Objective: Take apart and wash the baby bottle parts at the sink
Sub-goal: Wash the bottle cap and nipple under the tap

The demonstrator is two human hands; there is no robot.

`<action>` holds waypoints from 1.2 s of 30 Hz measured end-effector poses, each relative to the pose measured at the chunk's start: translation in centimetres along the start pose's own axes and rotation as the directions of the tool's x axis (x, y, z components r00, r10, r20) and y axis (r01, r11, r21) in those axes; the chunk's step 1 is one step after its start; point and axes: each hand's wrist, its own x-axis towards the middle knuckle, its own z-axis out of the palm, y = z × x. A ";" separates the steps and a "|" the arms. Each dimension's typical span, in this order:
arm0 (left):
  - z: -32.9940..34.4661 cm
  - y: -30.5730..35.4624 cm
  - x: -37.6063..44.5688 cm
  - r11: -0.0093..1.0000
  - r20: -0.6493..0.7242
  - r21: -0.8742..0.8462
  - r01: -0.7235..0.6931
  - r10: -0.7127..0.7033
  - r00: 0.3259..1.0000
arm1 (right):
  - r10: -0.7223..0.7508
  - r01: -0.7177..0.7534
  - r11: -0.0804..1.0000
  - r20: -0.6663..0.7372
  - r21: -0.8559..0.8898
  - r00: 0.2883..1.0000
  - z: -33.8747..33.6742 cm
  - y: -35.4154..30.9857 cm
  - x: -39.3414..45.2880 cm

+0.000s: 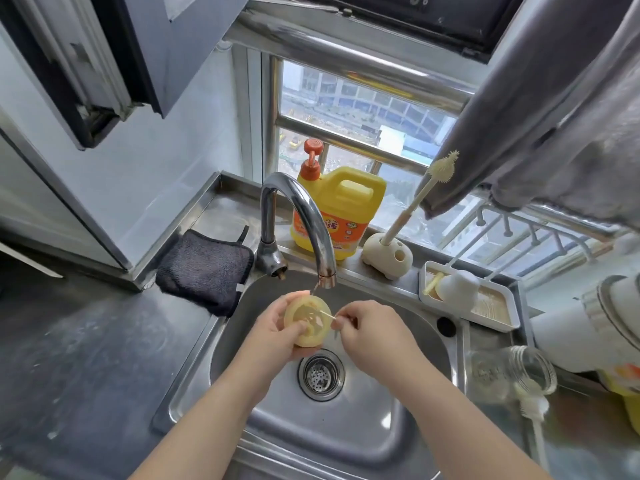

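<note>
Over the sink [194, 386], right under the tap [304, 216], both hands are busy. Left hand [277, 330] is curled round a pale yellow ring [308, 325], a round, slightly see-through part of the baby bottle with a wide hole in the middle. Right hand [370, 336] pinches a thin stick [328, 315], pale and straight, whose tip pokes into the ring's opening. Can't tell exactly what the stick is.

Sink is brushed steel, squarish with rounded corners, and holds just a round perforated strainer [321, 374] at the bottom.

On the right, a white rectangular tray [498, 325] carries a white rounded piece [457, 287] and a beige ribbed liner. Beside it a clear glass bottle [509, 375] lies on its side on the tabletop [76, 358], with threads at its mouth.

Back ledge: a yellow detergent jug [337, 209] with an orange pump, then a cream rounded holder [388, 254] with a long spiky-tipped brush [420, 197] standing tilted in it. A dark, fuzzy cloth [207, 268] sits left of the tap. Grey fabric [554, 116] hangs at upper right.
</note>
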 end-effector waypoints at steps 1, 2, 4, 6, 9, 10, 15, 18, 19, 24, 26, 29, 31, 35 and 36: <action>0.0 -0.1 0.0 1.000 0.002 0.023 -0.010 0.010 1.000 | 0.018 -0.019 1.000 0.016 0.025 1.000 -0.1 0.0 0.1; 0.0 -0.1 0.0 0.998 0.008 0.055 -0.026 0.026 1.000 | 0.037 -0.039 0.998 0.037 0.055 0.999 -0.2 0.0 0.1; -0.1 -0.3 -0.2 0.988 0.020 0.130 -0.079 0.077 0.997 | 0.071 -0.082 0.987 0.088 0.138 0.994 -0.5 0.0 0.2; -0.3 -0.4 -0.4 0.962 0.024 0.230 -0.145 0.144 0.989 | 0.114 -0.142 0.965 0.136 0.221 0.984 -0.7 -0.1 0.3; -0.3 -0.5 -0.8 0.895 0.018 0.395 -0.207 0.218 0.976 | 0.157 -0.213 0.921 0.191 0.325 0.969 -0.6 -0.4 0.2; -0.3 -0.4 -1.0 0.883 0.005 0.420 -0.209 0.228 0.974 | 0.163 -0.231 0.900 0.207 0.370 0.965 -0.5 -0.6 0.2; 0.1 -0.3 -1.4 0.905 -0.013 0.381 -0.188 0.209 0.978 | 0.191 -0.246 0.848 0.163 0.469 0.968 1.3 -1.0 -0.1; 0.5 -0.9 -1.5 0.947 0.022 0.278 -0.162 0.163 0.986 | 0.199 -0.233 0.830 0.122 0.507 0.972 2.1 -1.5 0.0; 0.7 -1.1 -1.5 0.956 0.034 0.247 -0.155 0.151 0.988 | 0.192 -0.220 0.841 0.108 0.493 0.975 2.3 -1.6 0.1; 0.5 -0.8 -1.1 0.997 -0.066 0.031 -0.073 0.075 0.995 | 0.097 -0.117 0.909 0.070 0.401 0.993 3.1 -1.7 -0.4; 0.2 -0.5 -1.1 0.996 -0.078 0.066 -0.062 0.068 0.995 | 0.070 -0.087 0.916 0.057 0.393 0.996 3.1 -1.4 -0.5; 0.1 -0.2 -1.1 0.996 -0.024 0.083 -0.032 0.034 0.999 | 0.088 -0.092 0.898 0.031 0.430 0.996 2.8 -1.1 -0.2; 0.1 0.1 -0.7 0.993 -0.014 0.114 -0.020 0.022 1.000 | 0.083 -0.088 0.891 0.031 0.445 0.996 2.8 -0.8 0.0; 0.3 0.6 0.0 0.987 -0.061 0.152 -0.050 0.059 0.996 | 0.035 -0.069 0.858 0.076 0.509 0.996 3.3 -0.4 -0.1; 0.3 0.6 0.1 0.989 -0.088 0.142 -0.046 0.059 0.994 | 0.029 -0.076 0.836 0.094 0.543 0.995 3.4 -0.4 -0.1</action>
